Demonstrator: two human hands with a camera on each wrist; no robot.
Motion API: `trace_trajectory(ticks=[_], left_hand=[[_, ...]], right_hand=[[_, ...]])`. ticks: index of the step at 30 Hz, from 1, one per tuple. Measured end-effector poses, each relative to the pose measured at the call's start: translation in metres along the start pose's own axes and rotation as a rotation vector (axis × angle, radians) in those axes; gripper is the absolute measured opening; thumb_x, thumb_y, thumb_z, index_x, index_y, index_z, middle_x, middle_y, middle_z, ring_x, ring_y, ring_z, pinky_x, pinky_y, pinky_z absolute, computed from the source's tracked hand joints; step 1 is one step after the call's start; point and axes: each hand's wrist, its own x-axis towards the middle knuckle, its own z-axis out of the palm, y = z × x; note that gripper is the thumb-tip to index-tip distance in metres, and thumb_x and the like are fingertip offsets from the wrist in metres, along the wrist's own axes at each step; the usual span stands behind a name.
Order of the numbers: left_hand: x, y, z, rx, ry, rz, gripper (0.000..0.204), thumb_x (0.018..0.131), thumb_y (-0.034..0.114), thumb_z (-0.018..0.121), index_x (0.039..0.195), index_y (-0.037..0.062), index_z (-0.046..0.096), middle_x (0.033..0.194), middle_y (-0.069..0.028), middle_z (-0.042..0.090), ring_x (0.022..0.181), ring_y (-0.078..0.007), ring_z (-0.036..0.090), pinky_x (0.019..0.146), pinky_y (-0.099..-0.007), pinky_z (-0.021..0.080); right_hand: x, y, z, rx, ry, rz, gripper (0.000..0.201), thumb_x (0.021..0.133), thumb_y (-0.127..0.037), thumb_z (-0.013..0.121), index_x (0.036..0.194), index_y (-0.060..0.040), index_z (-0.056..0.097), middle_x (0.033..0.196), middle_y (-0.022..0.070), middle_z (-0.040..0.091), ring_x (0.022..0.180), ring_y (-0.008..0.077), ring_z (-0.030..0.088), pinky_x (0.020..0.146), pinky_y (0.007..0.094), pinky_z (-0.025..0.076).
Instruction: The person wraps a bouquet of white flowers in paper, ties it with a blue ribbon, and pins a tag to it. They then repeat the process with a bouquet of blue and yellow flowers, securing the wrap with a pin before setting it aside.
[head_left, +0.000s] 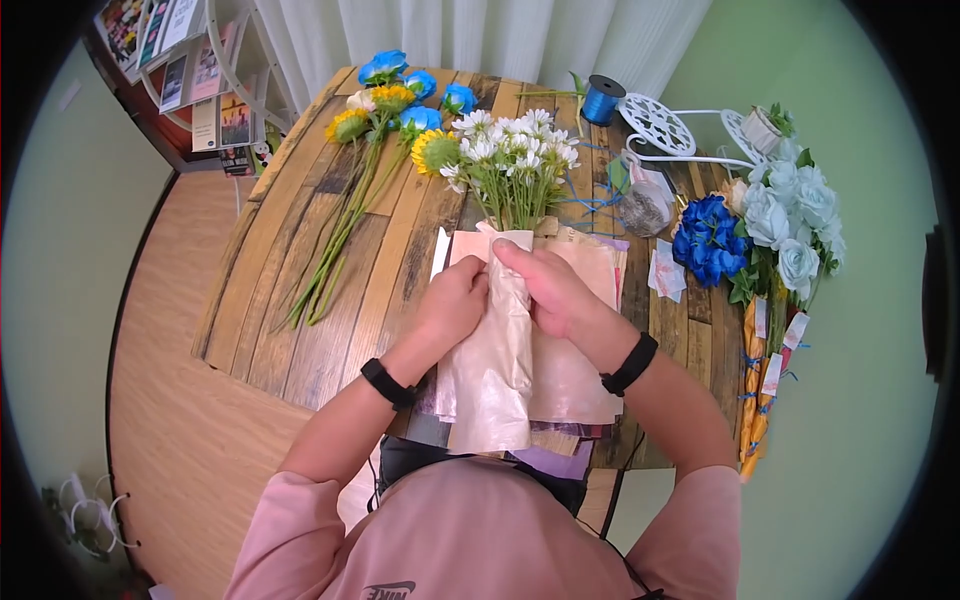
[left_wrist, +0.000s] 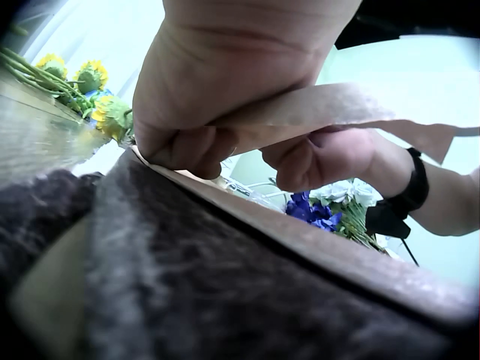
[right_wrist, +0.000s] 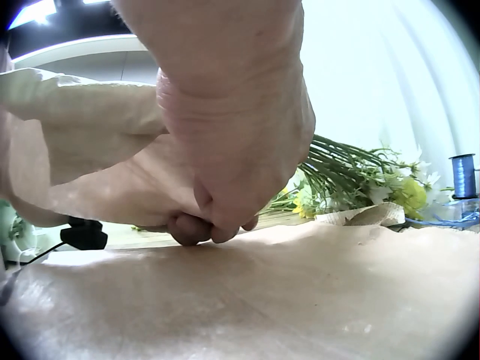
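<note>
White flowers point(head_left: 515, 150) with green stems lie at the middle of the table, their lower stems wrapped in pale pink paper point(head_left: 495, 400). My left hand point(head_left: 455, 305) grips the left edge of the paper roll, fingers curled in. From the right, my right hand point(head_left: 555, 290) holds the same roll, thumb on top near its upper end. In the left wrist view the curled fingers of my left hand point(left_wrist: 202, 90) pinch the paper point(left_wrist: 300, 112). The right wrist view has my right hand point(right_wrist: 232, 142) curled at the paper point(right_wrist: 90, 142), just above a flat sheet point(right_wrist: 300, 300).
Sunflowers point(head_left: 434, 152) and blue roses point(head_left: 383, 67) lie at the left on the wooden table point(head_left: 265, 300). Blue ribbon point(head_left: 602, 100) stands at the back beside a white metal stand point(head_left: 657, 126). Blue flowers point(head_left: 710, 240) and pale roses point(head_left: 799, 265) lie at the right.
</note>
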Motion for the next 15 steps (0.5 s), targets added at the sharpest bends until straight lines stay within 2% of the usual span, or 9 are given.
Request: trace_trajectory(ticks=[2, 4, 5, 7, 8, 10, 12, 13, 15], left_hand=[[0.002, 0.000, 0.005, 0.040, -0.010, -0.020, 0.024, 0.091, 0.012, 0.058, 0.110, -0.0019, 0.061, 0.090, -0.0185, 0.068, 0.082, -0.0362, 0.064, 0.075, -0.0398, 0.051], [0.000, 0.002, 0.006, 0.024, 0.248, 0.148, 0.030, 0.088, 0.015, 0.062, 0.113, -0.0017, 0.059, 0.108, -0.0208, 0.064, 0.095, -0.0379, 0.063, 0.084, -0.0428, 0.050], [-0.002, 0.003, 0.002, 0.024, 0.249, 0.149, 0.030, 0.088, 0.015, 0.062, 0.113, -0.0017, 0.059, 0.108, -0.0208, 0.064, 0.095, -0.0379, 0.063, 0.084, -0.0428, 0.050], [-0.009, 0.007, -0.013, -0.104, 0.505, 0.213, 0.031, 0.086, 0.014, 0.066, 0.112, -0.0007, 0.058, 0.109, -0.0134, 0.059, 0.092, -0.0266, 0.061, 0.079, -0.0359, 0.050], [-0.017, 0.014, -0.021, -0.102, 0.500, 0.213, 0.031, 0.086, 0.014, 0.066, 0.112, -0.0007, 0.058, 0.109, -0.0134, 0.059, 0.092, -0.0266, 0.061, 0.079, -0.0359, 0.050], [-0.044, 0.028, -0.034, -0.296, 0.356, 0.056, 0.023, 0.089, 0.013, 0.067, 0.108, 0.0036, 0.056, 0.099, -0.0027, 0.056, 0.085, -0.0110, 0.052, 0.074, -0.0247, 0.044], [-0.068, 0.034, -0.037, -0.463, 0.016, -0.046, 0.021, 0.090, 0.014, 0.068, 0.104, 0.0051, 0.055, 0.097, -0.0023, 0.055, 0.085, -0.0082, 0.051, 0.070, -0.0240, 0.043], [-0.076, 0.039, -0.038, -0.233, -0.063, 0.105, 0.030, 0.090, 0.026, 0.070, 0.104, 0.0043, 0.054, 0.096, -0.0043, 0.054, 0.083, -0.0114, 0.053, 0.069, -0.0263, 0.044], [-0.086, 0.052, -0.033, -0.118, -0.058, 0.163, 0.034, 0.089, 0.030, 0.070, 0.102, 0.0027, 0.054, 0.094, -0.0083, 0.054, 0.080, -0.0165, 0.054, 0.069, -0.0305, 0.045]], right_hand=[[-0.002, -0.002, 0.004, -0.002, 0.015, 0.002, 0.036, 0.100, -0.027, 0.058, 0.126, -0.0024, 0.057, 0.115, 0.0063, 0.065, 0.100, 0.0167, 0.065, 0.088, 0.0337, 0.054], [-0.005, -0.005, 0.008, -0.025, 0.008, -0.084, 0.035, 0.100, -0.032, 0.056, 0.121, -0.0031, 0.060, 0.107, 0.0055, 0.068, 0.091, 0.0149, 0.067, 0.080, 0.0322, 0.056], [-0.007, -0.007, 0.010, -0.026, 0.008, -0.085, 0.035, 0.100, -0.032, 0.056, 0.121, -0.0031, 0.060, 0.107, 0.0055, 0.068, 0.091, 0.0149, 0.067, 0.080, 0.0322, 0.056], [-0.010, -0.011, 0.012, -0.023, -0.026, -0.117, 0.035, 0.101, -0.031, 0.055, 0.120, -0.0023, 0.059, 0.109, 0.0062, 0.068, 0.094, 0.0155, 0.067, 0.081, 0.0327, 0.056], [-0.011, -0.011, 0.012, -0.019, -0.024, -0.118, 0.035, 0.101, -0.031, 0.055, 0.120, -0.0023, 0.059, 0.109, 0.0062, 0.068, 0.094, 0.0155, 0.067, 0.081, 0.0327, 0.056], [-0.009, -0.012, 0.012, -0.042, -0.036, -0.149, 0.035, 0.102, -0.030, 0.054, 0.120, -0.0018, 0.059, 0.110, 0.0072, 0.068, 0.096, 0.0164, 0.067, 0.083, 0.0335, 0.056], [-0.008, -0.014, 0.014, -0.038, -0.054, -0.177, 0.035, 0.101, -0.031, 0.054, 0.120, -0.0018, 0.059, 0.110, 0.0073, 0.068, 0.096, 0.0164, 0.067, 0.084, 0.0336, 0.055], [-0.008, -0.014, 0.016, -0.037, -0.073, -0.206, 0.035, 0.101, -0.031, 0.054, 0.120, -0.0017, 0.059, 0.110, 0.0074, 0.068, 0.096, 0.0164, 0.067, 0.084, 0.0337, 0.055], [-0.003, -0.014, 0.015, -0.041, -0.086, -0.204, 0.036, 0.101, -0.031, 0.056, 0.121, -0.0018, 0.059, 0.111, 0.0071, 0.068, 0.098, 0.0160, 0.066, 0.086, 0.0337, 0.055]])
